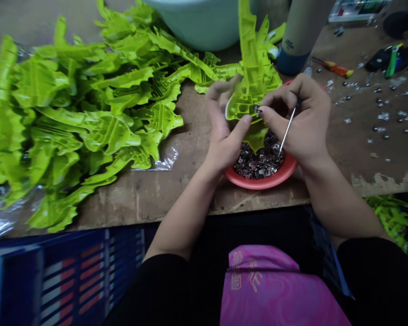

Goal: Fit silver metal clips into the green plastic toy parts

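My left hand (224,136) is closed around a lime-green molded plastic part (246,97), its ribbed inner side turned up. Thumb and fingertips of my right hand (308,117) pinch a small metal piece (257,109) against the part's ribs. A thin metal rod (288,131) is also tucked in the right hand's fingers and slants down from them; whether it has a handle is hidden. Just under both hands sits a red bowl (258,183) filled with small shiny metal pieces (258,167).
A large pile of green plastic parts (98,122) covers the table's left side. At the back are a pale green tub (204,25) and a grey-and-blue cylinder (297,40). An orange-handled screwdriver (338,69) and scattered metal bits (383,117) lie right. Blue crates (71,276) stand below.
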The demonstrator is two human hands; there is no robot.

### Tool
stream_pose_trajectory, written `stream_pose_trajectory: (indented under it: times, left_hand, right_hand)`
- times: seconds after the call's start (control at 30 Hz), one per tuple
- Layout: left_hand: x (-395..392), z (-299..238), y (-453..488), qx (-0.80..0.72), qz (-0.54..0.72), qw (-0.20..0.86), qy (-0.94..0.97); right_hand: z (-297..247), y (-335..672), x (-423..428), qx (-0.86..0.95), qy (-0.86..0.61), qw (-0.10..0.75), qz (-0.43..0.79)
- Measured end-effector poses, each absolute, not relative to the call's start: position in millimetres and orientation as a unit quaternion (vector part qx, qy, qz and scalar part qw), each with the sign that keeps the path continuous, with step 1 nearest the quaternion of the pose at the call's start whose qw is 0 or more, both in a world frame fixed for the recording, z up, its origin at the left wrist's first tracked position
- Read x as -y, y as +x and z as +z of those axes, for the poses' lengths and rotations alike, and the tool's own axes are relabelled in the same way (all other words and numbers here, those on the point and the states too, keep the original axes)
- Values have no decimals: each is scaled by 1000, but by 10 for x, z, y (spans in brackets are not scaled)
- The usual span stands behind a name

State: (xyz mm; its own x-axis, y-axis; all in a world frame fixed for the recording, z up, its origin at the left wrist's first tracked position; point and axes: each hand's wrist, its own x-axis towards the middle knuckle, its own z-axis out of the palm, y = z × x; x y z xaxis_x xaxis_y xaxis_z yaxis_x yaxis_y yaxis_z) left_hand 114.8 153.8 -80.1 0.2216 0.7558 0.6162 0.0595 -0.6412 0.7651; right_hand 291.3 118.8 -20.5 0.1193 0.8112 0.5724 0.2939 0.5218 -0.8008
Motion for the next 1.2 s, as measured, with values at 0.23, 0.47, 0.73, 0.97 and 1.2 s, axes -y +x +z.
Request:
stream_pose_trajectory:
  times: [0.23,0.47,0.73,0.97,1.2]
  left_hand:
    - [-1402,-483,1090,-316,561,310,699]
    - [-1396,-467,1133,-285,549,346,705]
    - [-1359,-432,1145,-288,552,330,710]
    - [-1371,-459,1168,-306,563,322,697]
    - [-1340,-437,1150,-335,568,302,688]
  right_hand:
    - [-10,2876,-1090,658,-383,645,69]
    - [25,2919,-1010,716,-423,554,37]
    - [-29,2902,-980,675,-478,541,151]
    - [-31,2901,-1019,692,-465,540,115]
    - [-11,2956,-1018,705,-452,523,157]
